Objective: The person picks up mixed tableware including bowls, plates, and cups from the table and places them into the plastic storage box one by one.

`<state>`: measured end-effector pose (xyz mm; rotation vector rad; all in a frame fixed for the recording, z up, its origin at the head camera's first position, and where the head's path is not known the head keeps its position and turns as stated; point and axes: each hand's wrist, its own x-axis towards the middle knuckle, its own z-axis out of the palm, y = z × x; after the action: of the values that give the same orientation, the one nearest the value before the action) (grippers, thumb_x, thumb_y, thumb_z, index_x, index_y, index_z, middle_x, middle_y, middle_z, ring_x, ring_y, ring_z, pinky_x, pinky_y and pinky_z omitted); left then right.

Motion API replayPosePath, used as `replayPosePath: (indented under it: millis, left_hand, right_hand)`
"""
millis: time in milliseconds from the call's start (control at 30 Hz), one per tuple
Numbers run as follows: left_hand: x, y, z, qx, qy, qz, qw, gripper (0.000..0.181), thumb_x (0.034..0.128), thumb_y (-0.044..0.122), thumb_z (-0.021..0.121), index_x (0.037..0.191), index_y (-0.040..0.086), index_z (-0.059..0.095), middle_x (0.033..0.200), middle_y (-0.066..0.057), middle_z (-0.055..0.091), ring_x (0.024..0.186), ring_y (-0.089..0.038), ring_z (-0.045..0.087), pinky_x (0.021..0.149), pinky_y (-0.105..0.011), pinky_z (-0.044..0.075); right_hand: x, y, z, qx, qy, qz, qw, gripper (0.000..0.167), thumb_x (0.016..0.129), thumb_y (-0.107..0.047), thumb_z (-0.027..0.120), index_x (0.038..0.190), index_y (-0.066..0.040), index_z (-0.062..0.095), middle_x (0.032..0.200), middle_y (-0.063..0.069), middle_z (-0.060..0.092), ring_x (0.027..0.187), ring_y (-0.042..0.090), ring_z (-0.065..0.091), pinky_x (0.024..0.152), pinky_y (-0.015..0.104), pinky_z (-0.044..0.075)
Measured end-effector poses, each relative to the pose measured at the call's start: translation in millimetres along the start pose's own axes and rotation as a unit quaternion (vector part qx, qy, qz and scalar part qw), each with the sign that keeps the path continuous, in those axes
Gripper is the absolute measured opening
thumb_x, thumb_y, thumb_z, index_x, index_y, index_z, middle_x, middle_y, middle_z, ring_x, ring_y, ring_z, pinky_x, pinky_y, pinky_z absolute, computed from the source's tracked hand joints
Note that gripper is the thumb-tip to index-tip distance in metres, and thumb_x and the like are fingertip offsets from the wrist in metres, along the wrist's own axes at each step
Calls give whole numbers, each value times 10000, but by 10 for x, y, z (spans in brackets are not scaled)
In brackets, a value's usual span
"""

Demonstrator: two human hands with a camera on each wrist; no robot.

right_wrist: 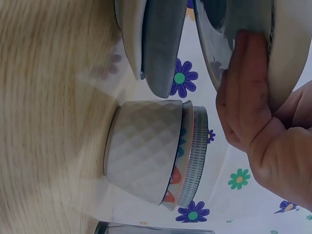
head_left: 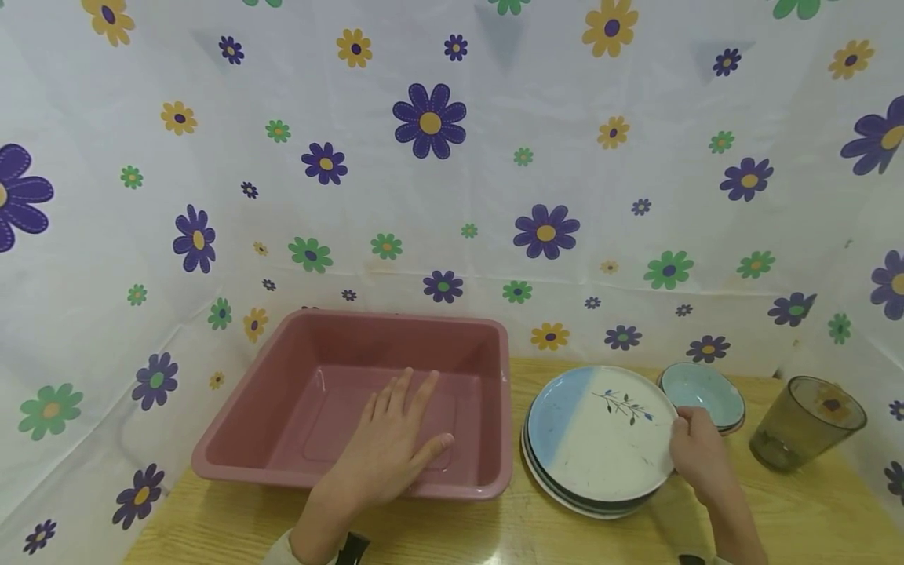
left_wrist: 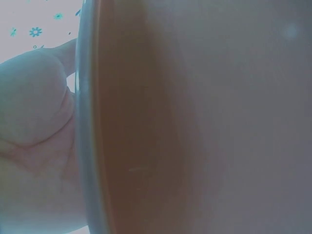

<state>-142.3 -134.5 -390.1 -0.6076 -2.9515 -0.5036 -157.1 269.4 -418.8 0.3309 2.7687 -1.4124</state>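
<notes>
The right hand (head_left: 702, 455) grips the right edge of the top plate (head_left: 607, 431), white and blue with a leaf sprig. In the right wrist view that hand (right_wrist: 258, 102) has its fingers under the plate (right_wrist: 292, 53) and its thumb on the other side; the plate is raised off the plates (right_wrist: 161, 48) below. The left hand (head_left: 384, 447) is over the pink basin (head_left: 504, 408), fingers straight and spread, holding nothing. In the left wrist view the palm (left_wrist: 39, 136) shows beside the basin's rim (left_wrist: 90, 126), and the fingers are hidden.
Stacked bowls (head_left: 702, 392), (right_wrist: 146, 146) stand just right of the plates. A brownish glass (head_left: 805, 424) stands farther right on the wooden table (head_left: 791, 518). A white flowered sheet (head_left: 480, 188) hangs behind and at both sides.
</notes>
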Motion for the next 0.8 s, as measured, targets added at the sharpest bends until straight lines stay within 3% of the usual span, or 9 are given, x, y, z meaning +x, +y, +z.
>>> replayPosePath:
  millis: [300,533,800]
  left_hand:
    - [-2,-2,10,-4,32,29,10000,780,997,537,478,1596,154,158,1604,-253,187,1463,-450,212,1151,-656,193]
    - [-14,-2,1,3,47,57,10000,775,999,530,478,1595,147,162,1598,-266,194,1456,-457,223,1150,-650,202]
    - [-9,-9,-15,-25,1,25,10000,778,997,529,485,1594,147,166,1599,-262,189,1457,-457,221,1151,-653,196]
  right_hand:
    - [10,-36,59,141,331,167,9992,534,1058,-157,137,1435,214,209,1241,356,433,972,350,549,646,257,511]
    - [3,-43,71,177,613,37,9980,522,1055,-152,165,1407,217,272,1208,355,467,927,328,565,624,225,486]
    - [6,-23,52,297,653,147,9973,545,1056,-175,152,1428,211,250,1223,346,465,904,300,573,618,223,501]
